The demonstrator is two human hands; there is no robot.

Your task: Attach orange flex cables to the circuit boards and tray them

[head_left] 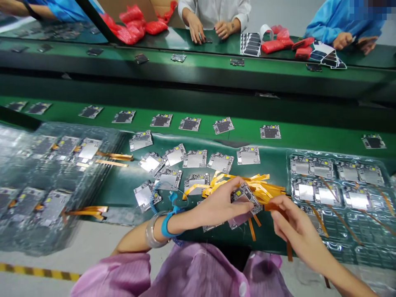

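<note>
My left hand, with a blue strap at the wrist, holds a circuit board tilted between thumb and fingers. Just right of it, my right hand has its fingers curled at the end of an orange flex cable; the fingertips are close to the cable pile. That pile of orange flex cables lies behind both hands. Silver-plated boards are spread on the green table to the left and behind. Beneath the held board lies another board, partly covered.
Clear plastic trays with boards stand at the right and left. Behind, boards lie in a row on a green conveyor belt. Across it, other people work near red packets. A blue coiled cord runs from my left wrist.
</note>
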